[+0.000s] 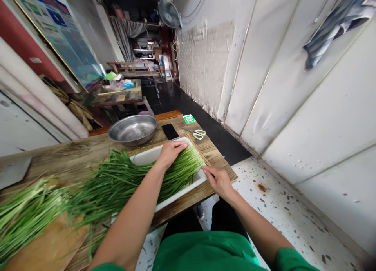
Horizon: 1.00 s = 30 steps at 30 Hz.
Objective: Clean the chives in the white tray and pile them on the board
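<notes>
A thick bunch of garlic chives (pixel 117 184) lies in a white rectangular tray (pixel 173 202), with the long green leaves spilling over its left end. The pale cut ends point right, toward the tray's right end. My left hand (pixel 171 154) rests on the far side of the bunch, fingers closed together around stalks near the pale ends. At the tray's right corner, my right hand (pixel 219 180) is closed in a pinch beside the stalk ends. What sits between its fingertips is too small to make out.
Behind the tray are a steel basin (pixel 133 130), a black phone (pixel 169 131), scissors (pixel 197 133) and a green QR card (pixel 188 119). More chives (pixel 26 212) lie on brown paper (pixel 49 243) at left, near a metal blade (pixel 14 172). A white wall (pixel 279 86) runs along the right.
</notes>
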Tool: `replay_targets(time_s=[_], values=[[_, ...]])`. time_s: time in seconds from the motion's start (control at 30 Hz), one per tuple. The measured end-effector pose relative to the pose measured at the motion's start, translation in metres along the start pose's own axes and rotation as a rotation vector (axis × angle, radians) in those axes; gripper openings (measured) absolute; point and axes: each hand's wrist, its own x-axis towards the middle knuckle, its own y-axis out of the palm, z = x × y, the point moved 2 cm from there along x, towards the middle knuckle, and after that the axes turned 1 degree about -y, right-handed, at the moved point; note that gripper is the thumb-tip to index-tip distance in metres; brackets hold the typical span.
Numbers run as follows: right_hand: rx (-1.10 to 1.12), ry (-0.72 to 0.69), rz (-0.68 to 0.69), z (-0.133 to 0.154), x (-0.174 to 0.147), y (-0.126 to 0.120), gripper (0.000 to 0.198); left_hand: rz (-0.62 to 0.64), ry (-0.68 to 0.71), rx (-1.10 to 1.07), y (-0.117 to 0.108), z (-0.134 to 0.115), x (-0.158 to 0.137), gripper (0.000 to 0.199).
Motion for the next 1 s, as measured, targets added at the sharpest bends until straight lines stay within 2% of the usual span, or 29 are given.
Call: replay_targets(time_s=[1.0], values=[[-0.054,0.010,0.084,0.0026,0.0093,-0.0042,0.025,-0.054,-0.006,-0.078,0.0029,0.0058,0.0034,0.033]])
